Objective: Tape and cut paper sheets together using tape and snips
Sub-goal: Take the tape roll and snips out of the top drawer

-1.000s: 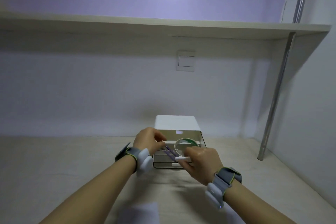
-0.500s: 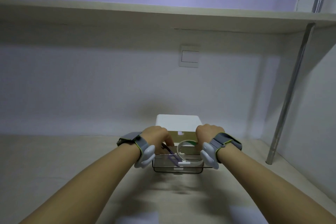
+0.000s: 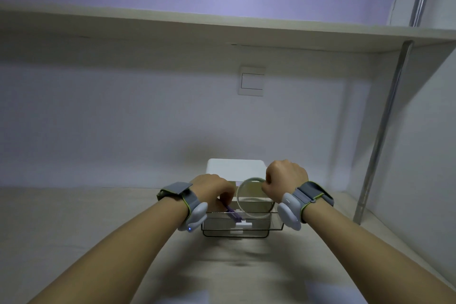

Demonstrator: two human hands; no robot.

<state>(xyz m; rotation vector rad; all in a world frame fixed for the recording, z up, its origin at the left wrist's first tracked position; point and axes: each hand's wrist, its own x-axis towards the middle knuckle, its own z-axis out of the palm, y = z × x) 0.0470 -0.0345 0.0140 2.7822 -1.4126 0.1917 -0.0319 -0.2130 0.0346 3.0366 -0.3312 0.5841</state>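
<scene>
The scene is centred on a small white storage box [image 3: 235, 170] with a clear pull-out drawer [image 3: 240, 226], which stands on the table [image 3: 74, 217] against the wall. The drawer is drawn out toward the person.

The tape roll [image 3: 255, 197] is held above the drawer, in front of the box face, by the right hand [image 3: 286, 177]. The fingers of this hand are curled closed over the upper right rim of the roll; the roll hangs on edge, with its open centre facing the camera.

The left hand [image 3: 213, 189] is placed at the left side of the drawer, fingers bent downward and closed on a slim purple-handled tool [image 3: 232, 212], judged to be the snips. The lower end of the tool lies inside the drawer. Whether the tool is fully gripped or only pinched cannot be told.

Pale paper sheets [image 3: 328, 292] are partly visible at the bottom edge of the view, on the table nearer the person than the box. The sheets are blurred; their arrangement cannot be determined.

Progress is judged to be at the tool-retrieval stage. No tape is seen on the sheets and no cut is seen. Joining the sheets with tape and cutting with the snips are left to be done.
</scene>
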